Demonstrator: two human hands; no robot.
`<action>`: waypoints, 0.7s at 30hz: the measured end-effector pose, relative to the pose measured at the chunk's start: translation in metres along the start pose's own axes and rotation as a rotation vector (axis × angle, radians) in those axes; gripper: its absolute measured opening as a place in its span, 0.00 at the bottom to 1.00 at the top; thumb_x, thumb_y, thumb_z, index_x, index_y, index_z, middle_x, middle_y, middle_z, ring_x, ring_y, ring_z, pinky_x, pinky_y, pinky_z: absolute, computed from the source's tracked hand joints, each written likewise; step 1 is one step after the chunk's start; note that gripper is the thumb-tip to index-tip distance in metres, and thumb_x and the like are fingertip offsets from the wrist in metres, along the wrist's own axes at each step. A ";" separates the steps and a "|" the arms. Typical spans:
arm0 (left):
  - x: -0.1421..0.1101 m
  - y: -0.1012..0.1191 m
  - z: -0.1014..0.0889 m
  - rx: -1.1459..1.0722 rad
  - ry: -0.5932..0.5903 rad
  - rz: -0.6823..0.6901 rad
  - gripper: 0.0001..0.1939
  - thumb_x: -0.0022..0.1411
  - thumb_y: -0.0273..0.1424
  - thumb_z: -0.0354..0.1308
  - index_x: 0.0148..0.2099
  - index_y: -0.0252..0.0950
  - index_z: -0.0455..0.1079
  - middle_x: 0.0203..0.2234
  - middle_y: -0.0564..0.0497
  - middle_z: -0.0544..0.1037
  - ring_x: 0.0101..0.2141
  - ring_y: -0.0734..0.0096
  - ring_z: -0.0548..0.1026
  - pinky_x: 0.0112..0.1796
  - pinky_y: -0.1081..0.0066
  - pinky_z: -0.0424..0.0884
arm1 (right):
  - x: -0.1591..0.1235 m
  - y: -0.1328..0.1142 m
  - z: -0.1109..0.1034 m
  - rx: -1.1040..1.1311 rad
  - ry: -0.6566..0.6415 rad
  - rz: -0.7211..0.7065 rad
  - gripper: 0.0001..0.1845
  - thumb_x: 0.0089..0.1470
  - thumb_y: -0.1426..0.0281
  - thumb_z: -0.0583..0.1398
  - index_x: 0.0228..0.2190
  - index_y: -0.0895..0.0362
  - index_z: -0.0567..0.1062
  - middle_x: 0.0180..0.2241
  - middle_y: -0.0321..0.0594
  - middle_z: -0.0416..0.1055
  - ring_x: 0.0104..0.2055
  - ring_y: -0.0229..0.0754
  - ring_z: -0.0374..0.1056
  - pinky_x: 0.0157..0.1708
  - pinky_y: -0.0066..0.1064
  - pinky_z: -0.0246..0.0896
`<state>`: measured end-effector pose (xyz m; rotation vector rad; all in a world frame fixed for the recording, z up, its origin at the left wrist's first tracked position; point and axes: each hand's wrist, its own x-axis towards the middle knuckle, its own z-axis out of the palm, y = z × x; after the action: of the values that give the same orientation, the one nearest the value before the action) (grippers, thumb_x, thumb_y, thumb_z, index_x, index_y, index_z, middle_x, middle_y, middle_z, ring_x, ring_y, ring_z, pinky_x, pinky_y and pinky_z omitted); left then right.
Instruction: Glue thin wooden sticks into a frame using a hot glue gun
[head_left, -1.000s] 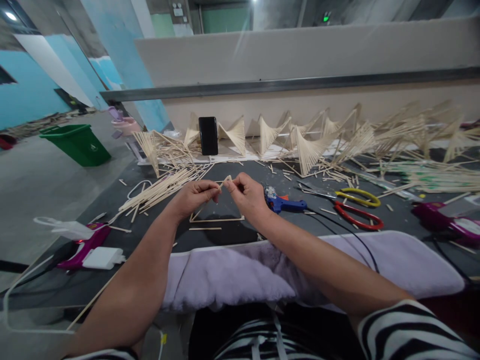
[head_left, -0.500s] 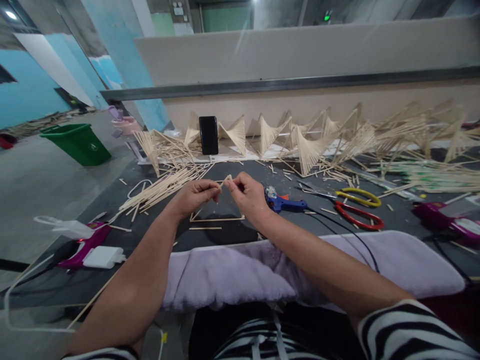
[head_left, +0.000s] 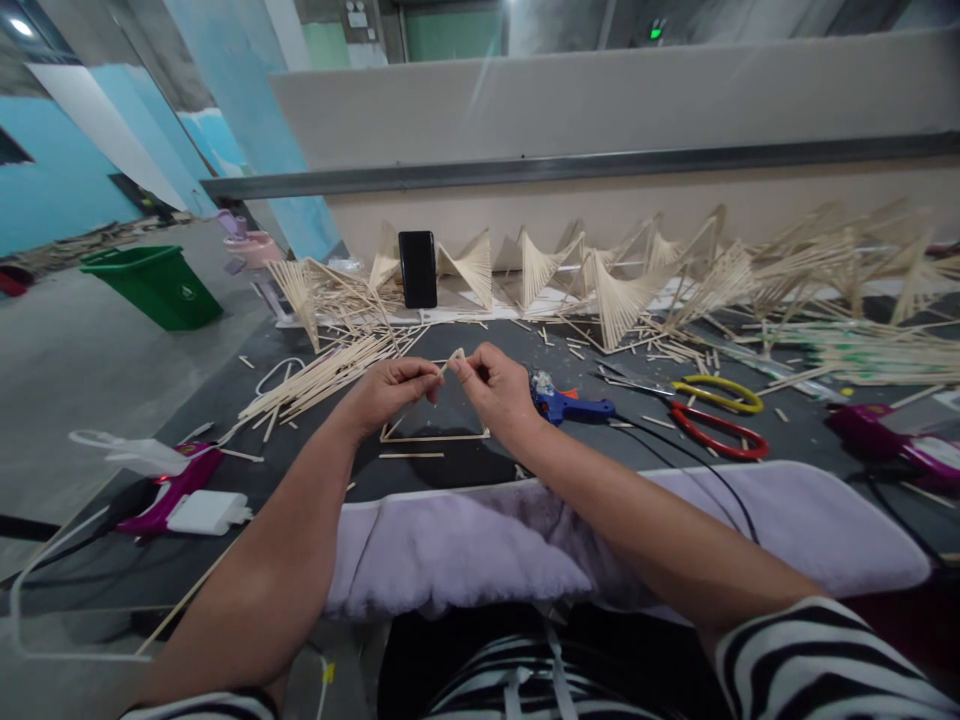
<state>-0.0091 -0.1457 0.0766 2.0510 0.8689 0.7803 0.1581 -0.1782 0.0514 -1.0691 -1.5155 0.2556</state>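
Centrally, left hand (head_left: 396, 392) and right hand (head_left: 496, 390) pinching sticks (head_left: 460, 354), towel (head_left: 450, 550) edging table (head_left: 217, 420)

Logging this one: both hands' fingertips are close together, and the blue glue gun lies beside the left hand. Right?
Not quite: in the head view, the blue glue gun lies beside the right hand, not the left hand. The rest holds.

Looking forward and slightly down from the person's head, over both forearms (head_left: 637, 510). Facing across the worktop (head_left: 465, 470) toward the pale partition (head_left: 585, 110) behind it. Viewing from arm's reach, keeping left hand (head_left: 397, 388) and right hand (head_left: 496, 390) near mid-picture. Taking in widely, reaching the green bin (head_left: 154, 290) at left.
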 end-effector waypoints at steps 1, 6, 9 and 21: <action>0.000 0.000 0.000 -0.003 0.003 0.003 0.12 0.55 0.36 0.51 0.31 0.32 0.70 0.22 0.52 0.71 0.23 0.77 0.62 0.26 0.75 0.58 | 0.000 0.000 0.000 -0.002 -0.002 0.002 0.15 0.50 0.63 0.55 0.18 0.57 0.62 0.17 0.29 0.55 0.21 0.30 0.51 0.22 0.23 0.46; 0.001 -0.001 0.000 -0.013 0.009 0.006 0.12 0.55 0.36 0.52 0.32 0.32 0.71 0.21 0.52 0.71 0.23 0.77 0.62 0.26 0.75 0.58 | 0.000 0.000 0.000 -0.007 -0.005 0.014 0.15 0.50 0.62 0.55 0.18 0.57 0.62 0.17 0.29 0.55 0.20 0.30 0.51 0.22 0.24 0.46; 0.000 -0.001 0.001 -0.021 0.007 -0.006 0.13 0.55 0.37 0.52 0.33 0.32 0.70 0.21 0.52 0.71 0.22 0.77 0.62 0.26 0.75 0.57 | 0.000 0.000 0.000 -0.002 -0.003 0.015 0.15 0.50 0.62 0.54 0.18 0.57 0.62 0.17 0.29 0.55 0.21 0.30 0.51 0.22 0.24 0.46; -0.001 0.003 0.000 0.004 0.002 -0.004 0.14 0.55 0.38 0.51 0.30 0.32 0.70 0.22 0.52 0.71 0.23 0.76 0.61 0.26 0.74 0.58 | 0.000 -0.001 -0.001 0.004 -0.009 0.017 0.15 0.51 0.62 0.54 0.18 0.57 0.62 0.18 0.30 0.56 0.21 0.31 0.51 0.22 0.24 0.46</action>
<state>-0.0082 -0.1478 0.0785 2.0514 0.8763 0.7787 0.1582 -0.1793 0.0526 -1.0796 -1.5138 0.2757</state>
